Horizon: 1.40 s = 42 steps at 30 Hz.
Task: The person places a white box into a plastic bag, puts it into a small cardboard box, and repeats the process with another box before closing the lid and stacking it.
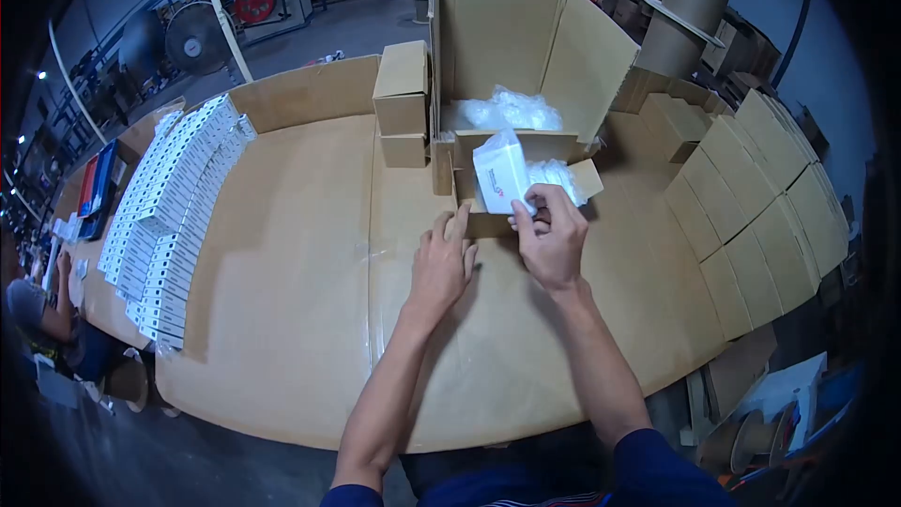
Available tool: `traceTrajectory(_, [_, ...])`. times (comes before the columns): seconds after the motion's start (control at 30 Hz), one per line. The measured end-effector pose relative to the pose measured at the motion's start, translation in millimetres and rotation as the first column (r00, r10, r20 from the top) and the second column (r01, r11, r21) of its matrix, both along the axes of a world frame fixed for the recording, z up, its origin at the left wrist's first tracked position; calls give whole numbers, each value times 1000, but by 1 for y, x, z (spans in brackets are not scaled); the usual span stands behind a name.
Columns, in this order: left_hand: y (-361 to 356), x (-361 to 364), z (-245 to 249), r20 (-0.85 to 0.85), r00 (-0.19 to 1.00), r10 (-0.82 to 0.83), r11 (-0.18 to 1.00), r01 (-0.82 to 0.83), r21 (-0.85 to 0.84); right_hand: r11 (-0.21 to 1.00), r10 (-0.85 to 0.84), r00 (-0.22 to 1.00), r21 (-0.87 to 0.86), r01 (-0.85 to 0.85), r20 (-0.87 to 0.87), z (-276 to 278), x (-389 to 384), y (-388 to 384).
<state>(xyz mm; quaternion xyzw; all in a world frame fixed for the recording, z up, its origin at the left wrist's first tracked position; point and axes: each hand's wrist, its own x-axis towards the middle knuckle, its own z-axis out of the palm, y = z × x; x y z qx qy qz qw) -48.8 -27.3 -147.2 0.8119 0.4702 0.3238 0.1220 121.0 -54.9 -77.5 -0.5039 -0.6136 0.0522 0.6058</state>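
Observation:
In the middle of the table, my right hand (pixel 554 239) pinches the lower edge of a flat white packet (pixel 500 169) with small print on it, held upright and slightly tilted. Right behind it stands an open small cardboard box (pixel 492 224), partly hidden by the packet and my fingers. Clear plastic wrapping (pixel 552 175) shows in its opening. My left hand (pixel 439 261) rests at the box's near left corner, index finger stretched towards the rim, holding nothing.
A tall open carton (pixel 497 28) holding clear plastic bags stands behind. Closed cardboard boxes (pixel 402 80) are stacked beside it, and more boxes (pixel 760 216) stand at right. Rows of white small boxes (pixel 174 211) line the left. A person (pixel 42 305) sits at far left.

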Motion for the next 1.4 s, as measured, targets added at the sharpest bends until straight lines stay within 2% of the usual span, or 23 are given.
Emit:
traceTrajectory(0.33, [6, 0, -2, -74, 997, 1, 1000, -3, -31, 992, -91, 954, -59, 112, 286, -27, -11, 41])
traceTrajectory(0.37, [6, 1, -1, -72, 997, 2, 1000, -4, -30, 991, -123, 926, -8, 134, 356, -30, -9, 44])
traceTrajectory(0.63, [7, -2, 2, -59, 998, 8, 998, -11, -55, 951, -167, 880, -164, 263, 444, -42, -18, 57])
traceTrajectory(0.8, [9, -5, -1, -27, 1000, 1, 999, -2, -41, 866, -232, 826, -278, 416, 513, -42, -31, 59])
traceTrajectory(0.83, [8, -5, 0, -23, 1000, 2, 999, -3, -44, 821, -188, 811, -365, 440, 554, -39, -32, 56])
traceTrajectory(0.93, [7, -5, 2, 14, 1000, -2, 998, 2, -58, 797, -187, 815, -401, 452, 548, -27, -37, 43])
traceTrajectory(1.03, [5, -12, 6, 77, 995, -69, 986, 80, -147, 823, -143, 814, -390, 414, 563, -41, -37, 27])
traceTrajectory(1.1, [-1, -28, 8, 76, 996, -50, 987, 61, -149, 798, -112, 804, -429, 423, 585, -48, -42, 18])
traceTrajectory(1.13, [-7, -42, 11, 85, 996, -27, 995, 35, -89, 756, -105, 814, -486, 439, 572, -42, -51, 16])
traceTrajectory(1.17, [-13, -63, 16, 87, 996, 8, 996, -1, -87, 841, -252, 775, -266, 471, 579, -50, -61, 17])
traceTrajectory(1.23, [-21, -107, 28, 122, 989, 86, 996, -83, -33, 934, -191, 924, -229, 275, 333, -42, -87, 18])
traceTrajectory(1.3, [-28, -159, 36, 135, 964, 230, 971, -237, 34, 957, -48, 997, -282, 63, 60, -24, -117, 17])
traceTrajectory(1.33, [-30, -185, 41, 143, 946, 291, 951, -303, 68, 957, 90, 983, -286, -41, 162, -25, -129, 25])
traceTrajectory(1.4, [-27, -242, 42, 180, 889, 421, 891, -443, 103, 922, 336, 870, -312, -227, 359, -30, -155, 45])
